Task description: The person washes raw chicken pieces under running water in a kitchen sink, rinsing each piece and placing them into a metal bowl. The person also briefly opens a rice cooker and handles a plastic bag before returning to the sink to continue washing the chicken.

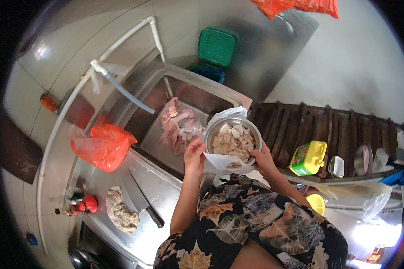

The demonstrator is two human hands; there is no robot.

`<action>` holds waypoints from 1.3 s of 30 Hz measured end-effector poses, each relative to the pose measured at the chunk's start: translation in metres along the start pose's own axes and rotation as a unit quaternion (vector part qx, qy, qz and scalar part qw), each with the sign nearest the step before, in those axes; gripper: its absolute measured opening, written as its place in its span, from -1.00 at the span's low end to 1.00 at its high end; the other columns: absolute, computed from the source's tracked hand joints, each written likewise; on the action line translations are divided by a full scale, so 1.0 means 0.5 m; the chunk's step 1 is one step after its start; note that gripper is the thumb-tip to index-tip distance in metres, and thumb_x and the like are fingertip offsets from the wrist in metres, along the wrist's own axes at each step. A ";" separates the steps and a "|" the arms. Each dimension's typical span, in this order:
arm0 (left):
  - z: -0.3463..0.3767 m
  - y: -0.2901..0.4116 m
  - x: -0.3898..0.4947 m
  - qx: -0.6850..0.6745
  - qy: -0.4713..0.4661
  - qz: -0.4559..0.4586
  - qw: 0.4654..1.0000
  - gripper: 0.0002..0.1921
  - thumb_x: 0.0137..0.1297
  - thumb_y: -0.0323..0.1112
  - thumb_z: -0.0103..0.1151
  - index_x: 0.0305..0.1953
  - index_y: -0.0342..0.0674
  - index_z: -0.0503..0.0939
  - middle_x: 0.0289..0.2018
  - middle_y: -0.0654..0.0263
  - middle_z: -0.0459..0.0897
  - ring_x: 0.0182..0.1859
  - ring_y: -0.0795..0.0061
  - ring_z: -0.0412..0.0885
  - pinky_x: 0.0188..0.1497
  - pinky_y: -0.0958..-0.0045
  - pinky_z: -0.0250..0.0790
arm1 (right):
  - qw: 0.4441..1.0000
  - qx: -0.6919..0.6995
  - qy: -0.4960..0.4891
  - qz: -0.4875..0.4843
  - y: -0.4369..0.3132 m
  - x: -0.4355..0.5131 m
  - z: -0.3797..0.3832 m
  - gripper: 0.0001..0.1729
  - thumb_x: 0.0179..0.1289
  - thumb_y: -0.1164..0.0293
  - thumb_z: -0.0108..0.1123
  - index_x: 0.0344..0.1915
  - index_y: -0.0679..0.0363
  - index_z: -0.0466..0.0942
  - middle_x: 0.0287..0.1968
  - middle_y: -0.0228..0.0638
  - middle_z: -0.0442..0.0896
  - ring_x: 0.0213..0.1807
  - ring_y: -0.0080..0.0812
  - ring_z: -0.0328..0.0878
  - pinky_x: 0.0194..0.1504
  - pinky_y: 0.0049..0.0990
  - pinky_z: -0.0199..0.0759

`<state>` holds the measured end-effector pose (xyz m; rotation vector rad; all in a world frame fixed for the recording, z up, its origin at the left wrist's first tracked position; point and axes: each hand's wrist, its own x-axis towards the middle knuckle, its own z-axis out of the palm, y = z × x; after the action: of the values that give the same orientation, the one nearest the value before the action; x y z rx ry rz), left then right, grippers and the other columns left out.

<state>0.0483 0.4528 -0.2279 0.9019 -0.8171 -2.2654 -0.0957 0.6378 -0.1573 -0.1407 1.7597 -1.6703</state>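
Note:
A round stainless steel bowl (258, 129) is between my two hands, filled with pale, whitish-brown sliced pieces (235, 141), probably meat. My left hand (194, 154) grips its left side, and my right hand (264, 157) has the thumb over its right rim. A translucent white plastic bag (227, 161) hangs around the bowl, showing at its far and near sides. Beyond my left hand, raw pinkish meat (175, 124) lies in the steel sink (148, 141), with clear plastic (192, 129) against it. The undersides of both hands are hidden.
A black-handled cleaver (139, 195) and a knitted cloth (120, 212) lie on the steel counter at left. Beside the sink is a red plastic bag (102, 148). A blue-grey hose (129, 94) reaches over the basin. A yellow jug (309, 158) sits on the dark ridged rack at right.

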 end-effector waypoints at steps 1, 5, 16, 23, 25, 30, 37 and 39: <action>-0.001 -0.001 0.000 -0.015 -0.005 -0.016 1.000 -0.66 0.12 -0.59 0.18 -0.04 -0.20 0.50 -0.33 0.42 0.52 -0.35 0.63 0.45 -0.32 0.60 0.31 | 0.999 0.005 -0.016 -0.028 0.001 0.000 -0.001 -0.34 0.07 0.60 -0.04 0.25 0.18 0.17 -0.13 -0.23 0.53 -0.45 -0.49 0.57 -0.71 -0.54 0.41; -0.001 0.002 0.031 -0.004 -0.008 -0.014 1.000 -0.63 0.08 -0.63 0.19 -0.04 -0.22 0.49 -0.32 0.40 0.51 -0.31 0.61 0.45 -0.26 0.61 0.32 | 0.999 -0.037 0.005 -0.015 -0.010 0.020 0.012 -0.36 0.08 0.57 -0.04 0.23 0.17 0.19 -0.19 -0.24 0.54 -0.48 -0.50 0.55 -0.72 -0.55 0.38; 0.031 0.038 0.109 0.233 0.065 0.230 0.943 -0.70 0.03 -0.69 0.15 -0.16 -0.27 0.53 -0.38 0.45 0.42 -0.36 0.68 0.39 -0.26 0.65 0.28 | 0.996 -0.093 0.013 0.015 -0.055 0.116 0.056 -0.41 0.12 0.51 -0.01 0.21 0.15 0.22 -0.29 -0.27 0.55 -0.62 -0.56 0.45 -0.76 -0.58 0.28; 0.071 0.041 0.143 0.208 0.132 0.300 0.922 -0.81 0.09 -0.66 0.11 -0.26 -0.27 0.51 -0.39 0.46 0.48 -0.38 0.69 0.39 -0.26 0.64 0.28 | 0.998 -0.040 -0.021 0.054 -0.067 0.140 0.030 -0.33 0.04 0.56 -0.02 0.24 0.15 0.19 -0.31 -0.29 0.53 -0.60 -0.55 0.43 -0.79 -0.59 0.23; 0.100 0.040 0.137 0.161 0.114 0.291 0.936 -0.84 0.12 -0.65 0.10 -0.27 -0.26 0.49 -0.40 0.46 0.49 -0.38 0.69 0.40 -0.26 0.65 0.28 | 0.995 -0.049 -0.034 0.078 -0.073 0.148 0.015 -0.24 -0.04 0.61 -0.02 0.28 0.14 0.14 -0.23 -0.28 0.53 -0.53 -0.52 0.48 -0.79 -0.60 0.22; 0.184 0.018 0.090 0.199 -0.084 0.247 0.945 -0.86 0.17 -0.65 0.09 -0.29 -0.24 0.48 -0.38 0.46 0.48 -0.33 0.72 0.42 -0.25 0.66 0.29 | 0.991 0.015 -0.056 0.117 -0.062 0.160 -0.018 -0.23 -0.03 0.60 -0.01 0.28 0.10 0.14 -0.27 -0.33 0.54 -0.58 -0.58 0.45 -0.79 -0.61 0.21; 0.266 0.000 0.019 0.131 -0.227 0.108 0.959 -0.86 0.14 -0.67 0.12 -0.33 -0.27 0.48 -0.36 0.42 0.50 -0.32 0.64 0.46 -0.18 0.63 0.31 | 0.977 0.184 -0.043 0.103 -0.024 0.162 -0.029 -0.31 0.04 0.56 0.04 0.22 -0.01 0.15 -0.19 -0.36 0.51 -0.49 -0.52 0.49 -0.75 -0.59 0.21; 0.290 0.018 0.023 0.115 -0.162 0.165 0.966 -0.86 0.15 -0.67 0.12 -0.34 -0.25 0.49 -0.31 0.37 0.51 -0.27 0.63 0.45 -0.18 0.63 0.31 | 0.961 0.252 -0.035 0.110 -0.023 0.166 -0.028 -0.33 0.08 0.54 0.05 0.22 -0.05 0.13 -0.15 -0.38 0.50 -0.41 -0.51 0.50 -0.71 -0.57 0.23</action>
<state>-0.0638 0.4865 -0.1409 0.4463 -1.2943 -2.0718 -0.1699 0.6045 -0.1813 0.2167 1.1990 -1.8601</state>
